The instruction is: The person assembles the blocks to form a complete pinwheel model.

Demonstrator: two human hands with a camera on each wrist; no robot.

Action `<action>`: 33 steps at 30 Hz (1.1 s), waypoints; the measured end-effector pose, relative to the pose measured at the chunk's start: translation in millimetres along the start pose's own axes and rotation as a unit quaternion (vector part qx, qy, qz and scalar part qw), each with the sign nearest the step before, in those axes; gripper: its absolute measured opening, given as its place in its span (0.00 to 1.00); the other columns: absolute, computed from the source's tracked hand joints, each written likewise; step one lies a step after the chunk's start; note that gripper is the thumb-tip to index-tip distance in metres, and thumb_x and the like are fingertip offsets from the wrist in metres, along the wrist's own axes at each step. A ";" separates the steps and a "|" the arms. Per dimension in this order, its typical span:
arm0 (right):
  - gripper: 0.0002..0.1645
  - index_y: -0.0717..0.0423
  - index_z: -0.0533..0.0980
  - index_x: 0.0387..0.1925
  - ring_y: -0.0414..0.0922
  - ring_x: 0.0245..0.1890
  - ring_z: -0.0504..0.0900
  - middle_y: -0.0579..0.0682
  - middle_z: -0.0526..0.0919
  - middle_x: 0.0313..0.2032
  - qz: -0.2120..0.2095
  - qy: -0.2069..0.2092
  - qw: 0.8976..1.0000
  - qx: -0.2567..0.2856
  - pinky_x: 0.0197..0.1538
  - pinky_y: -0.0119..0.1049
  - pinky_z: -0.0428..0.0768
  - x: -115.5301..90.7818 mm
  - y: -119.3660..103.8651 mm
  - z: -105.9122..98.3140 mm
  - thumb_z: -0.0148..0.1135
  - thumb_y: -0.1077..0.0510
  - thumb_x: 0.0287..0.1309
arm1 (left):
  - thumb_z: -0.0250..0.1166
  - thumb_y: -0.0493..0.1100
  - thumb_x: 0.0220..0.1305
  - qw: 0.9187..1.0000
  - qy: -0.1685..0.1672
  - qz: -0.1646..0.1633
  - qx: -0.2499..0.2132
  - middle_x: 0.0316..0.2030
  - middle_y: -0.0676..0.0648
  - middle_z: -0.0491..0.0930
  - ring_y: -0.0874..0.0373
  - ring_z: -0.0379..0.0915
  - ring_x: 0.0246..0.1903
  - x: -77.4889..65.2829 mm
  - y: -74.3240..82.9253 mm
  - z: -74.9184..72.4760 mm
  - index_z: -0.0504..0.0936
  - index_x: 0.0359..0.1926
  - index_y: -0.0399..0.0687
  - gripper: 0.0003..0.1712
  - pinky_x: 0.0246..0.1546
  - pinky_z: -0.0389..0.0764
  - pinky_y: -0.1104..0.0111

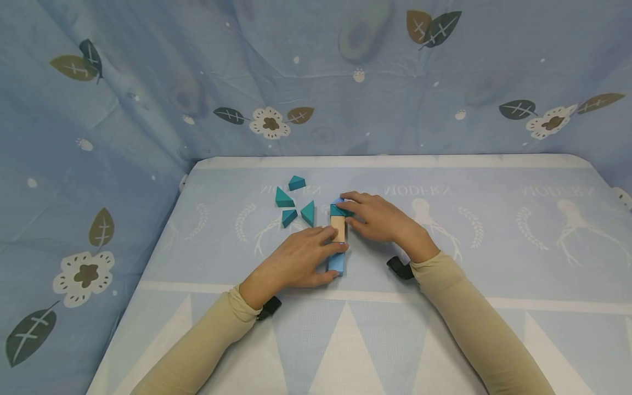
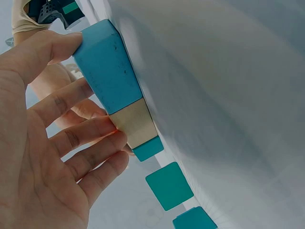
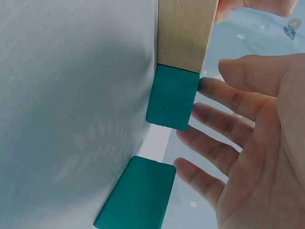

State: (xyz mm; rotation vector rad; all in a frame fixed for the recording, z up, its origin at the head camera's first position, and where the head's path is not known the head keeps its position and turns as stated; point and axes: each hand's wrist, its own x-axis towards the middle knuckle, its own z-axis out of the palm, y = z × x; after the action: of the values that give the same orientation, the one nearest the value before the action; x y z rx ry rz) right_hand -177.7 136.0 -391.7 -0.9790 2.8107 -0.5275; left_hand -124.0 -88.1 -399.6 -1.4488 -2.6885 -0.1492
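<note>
A row of toy blocks runs away from me on the table: a blue block nearest, a plain wooden block beyond it, then a teal block and a lighter blue piece partly hidden by fingers. My left hand spreads along the row's left side, thumb at the blue block's near end, other fingertips touching its side and the wooden block. From the right, fingertips of my right hand touch the teal block; the thumb stands apart from it.
Several loose teal triangular blocks lie left of the row, among them one block and another close beside it. A blue patterned curtain hangs behind the table's far edge. Black wrist straps show under the sleeves.
</note>
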 end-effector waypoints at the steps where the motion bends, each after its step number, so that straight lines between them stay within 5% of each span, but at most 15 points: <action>1: 0.27 0.55 0.69 0.68 0.55 0.70 0.65 0.55 0.65 0.71 0.000 -0.001 1.000 0.001 0.67 0.58 0.65 -0.1 -0.1 -0.2 0.55 0.53 0.70 | 0.66 0.60 0.58 1.000 0.000 0.001 0.000 0.46 0.51 0.72 0.59 0.71 0.41 0.0 0.0 0.1 0.80 0.59 0.59 0.28 0.43 0.77 0.66; 33: 0.25 0.50 0.72 0.66 0.55 0.69 0.66 0.54 0.65 0.70 -0.023 0.003 1.000 -0.007 0.66 0.57 0.67 0.6 0.2 -1.8 0.56 0.56 0.69 | 0.65 0.60 0.59 1.000 -0.008 0.000 -0.002 0.47 0.51 0.71 0.60 0.70 0.41 0.8 -1.4 0.0 0.80 0.60 0.58 0.29 0.43 0.76 0.66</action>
State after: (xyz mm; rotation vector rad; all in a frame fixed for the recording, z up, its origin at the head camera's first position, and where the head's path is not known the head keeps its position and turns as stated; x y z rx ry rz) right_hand -178.6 136.3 -390.1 -1.0486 2.8068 -0.5171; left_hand -125.6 -88.1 -399.6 -1.4573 -2.7019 -0.1435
